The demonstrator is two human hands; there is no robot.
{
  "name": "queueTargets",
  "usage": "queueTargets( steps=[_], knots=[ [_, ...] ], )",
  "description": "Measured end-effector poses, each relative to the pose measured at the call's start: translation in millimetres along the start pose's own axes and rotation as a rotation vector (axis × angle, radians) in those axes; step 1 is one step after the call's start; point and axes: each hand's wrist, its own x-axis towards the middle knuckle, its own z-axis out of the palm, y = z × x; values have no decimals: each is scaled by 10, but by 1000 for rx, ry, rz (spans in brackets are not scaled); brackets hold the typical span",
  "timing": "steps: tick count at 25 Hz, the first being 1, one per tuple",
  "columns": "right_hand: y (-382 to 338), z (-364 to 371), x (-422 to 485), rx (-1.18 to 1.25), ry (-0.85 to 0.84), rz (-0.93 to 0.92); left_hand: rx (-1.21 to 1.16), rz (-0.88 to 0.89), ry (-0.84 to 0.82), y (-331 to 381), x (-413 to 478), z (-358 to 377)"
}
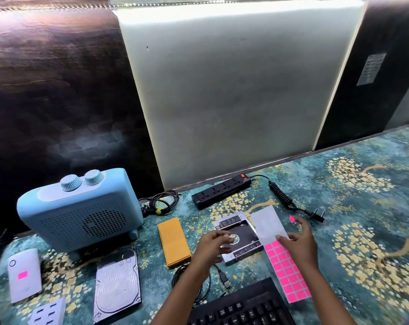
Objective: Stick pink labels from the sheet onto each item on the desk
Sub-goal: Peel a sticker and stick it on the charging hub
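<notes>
we see right hand (297, 240) pinching a pink label (292, 218) at its fingertips, resting on the label sheet (285, 266) near the desk's front edge; left hand (212, 245) loosely open over the drive caddy (242, 240).

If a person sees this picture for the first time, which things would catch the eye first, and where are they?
Probably the bright pink label sheet near the front right of the desk, half peeled, with one label on a fingertip of the right hand. Next, the big light-blue heater standing at the back left.
</notes>
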Motion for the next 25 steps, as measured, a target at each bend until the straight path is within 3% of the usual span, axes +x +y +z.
queueTargets(
  steps=[4,10,14,17,20,25],
  knots=[
    [200,64,121,-123,22,-2,-18,-1,56,-33,22,-54],
    [373,211,108,-400,45,-154,-13,26,87,-84,-29,-224],
    [151,395,-135,-386,94,-338,-12,134,148,-164,-90,-411],
    [-111,716,-527,-487,148,-605,76,247,276,-287,-163,-620],
    [-348,1105,-981,-450,9,-746,119,267,326,-442,-321,-893],
    [-544,1824,-1761,-401,-184,-824,217,267,451,-803,-740,-1711]
  ],
)
